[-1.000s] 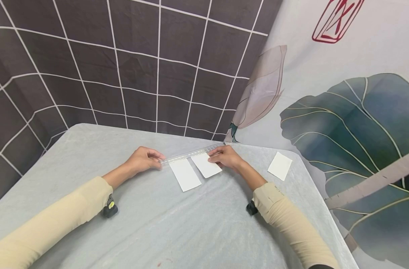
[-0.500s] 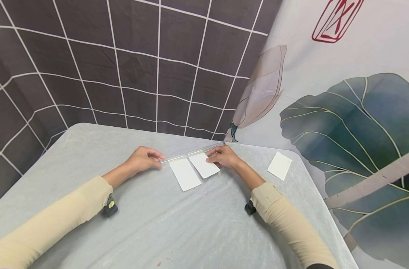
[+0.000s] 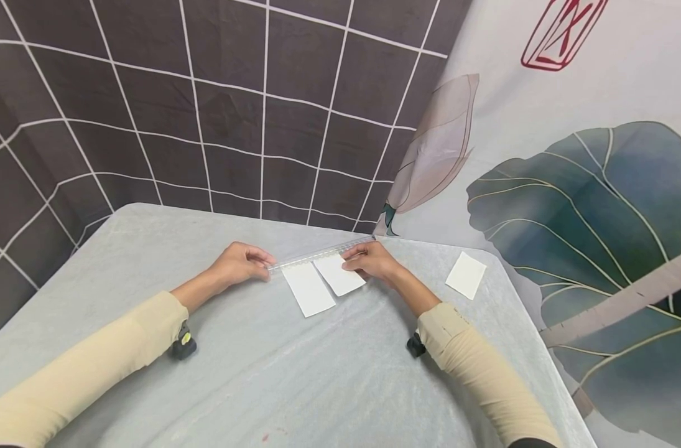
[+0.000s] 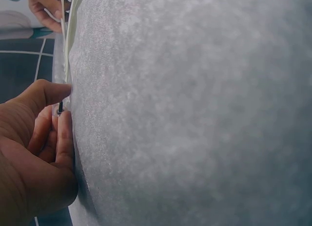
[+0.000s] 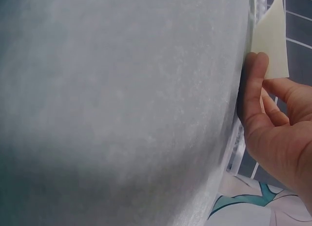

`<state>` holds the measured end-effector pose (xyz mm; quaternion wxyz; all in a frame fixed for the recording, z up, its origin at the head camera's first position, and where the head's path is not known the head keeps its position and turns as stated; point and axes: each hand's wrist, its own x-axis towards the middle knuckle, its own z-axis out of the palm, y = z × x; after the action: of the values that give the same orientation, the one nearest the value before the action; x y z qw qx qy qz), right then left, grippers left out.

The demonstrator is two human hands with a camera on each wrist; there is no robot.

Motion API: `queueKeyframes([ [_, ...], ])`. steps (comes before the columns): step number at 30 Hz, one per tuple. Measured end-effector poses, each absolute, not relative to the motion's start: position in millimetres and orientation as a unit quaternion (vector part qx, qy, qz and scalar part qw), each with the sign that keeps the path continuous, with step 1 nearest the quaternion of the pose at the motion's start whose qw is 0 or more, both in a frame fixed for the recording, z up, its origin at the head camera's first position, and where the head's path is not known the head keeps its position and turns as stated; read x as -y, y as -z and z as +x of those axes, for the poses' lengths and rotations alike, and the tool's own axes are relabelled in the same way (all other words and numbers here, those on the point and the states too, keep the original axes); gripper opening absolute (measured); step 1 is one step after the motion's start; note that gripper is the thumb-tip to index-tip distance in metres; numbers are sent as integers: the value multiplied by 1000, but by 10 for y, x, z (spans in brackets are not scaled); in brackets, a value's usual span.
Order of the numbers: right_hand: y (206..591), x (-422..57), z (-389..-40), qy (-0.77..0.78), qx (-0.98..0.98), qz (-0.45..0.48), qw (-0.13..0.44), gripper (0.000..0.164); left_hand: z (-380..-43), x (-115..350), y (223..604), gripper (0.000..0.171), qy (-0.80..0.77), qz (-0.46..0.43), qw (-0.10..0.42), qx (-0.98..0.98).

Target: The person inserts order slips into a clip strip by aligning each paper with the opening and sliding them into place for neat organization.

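A clear ruler [image 3: 303, 259] lies slantwise near the table's back edge. My left hand [image 3: 236, 266] pinches its left end; in the left wrist view, thumb and fingers [image 4: 64, 138] close about that end. Below the ruler, a longer white card [image 3: 309, 290] lies with its top edge against it. Just right of it is a second, shorter white card [image 3: 340, 275], a narrow gap between the two. My right hand [image 3: 375, 260] pinches this card by its right side; in the right wrist view the card [image 5: 273, 46] stands tilted up off the cloth. Part of the ruler is hidden behind the right hand.
A third white card [image 3: 466, 275] lies apart on the right of the cloth-covered table [image 3: 262, 386]. A dark gridded curtain [image 3: 228, 112] hangs behind the back edge, and a printed leaf cloth [image 3: 597, 205] hangs at the right.
My right hand has shifted slightly left with the shorter card, so its gap to the longer card is narrower. The left hand and ruler have stayed in place.
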<state>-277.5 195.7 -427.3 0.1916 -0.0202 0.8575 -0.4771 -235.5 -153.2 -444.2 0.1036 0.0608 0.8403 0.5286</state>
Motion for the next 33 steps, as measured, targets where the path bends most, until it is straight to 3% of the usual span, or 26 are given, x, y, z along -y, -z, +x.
queueKeyframes([
  [33,4266,-2032,-2752,485,-850,-43,201,41,-2376,1536,4440,47,-525,57,106,-842],
])
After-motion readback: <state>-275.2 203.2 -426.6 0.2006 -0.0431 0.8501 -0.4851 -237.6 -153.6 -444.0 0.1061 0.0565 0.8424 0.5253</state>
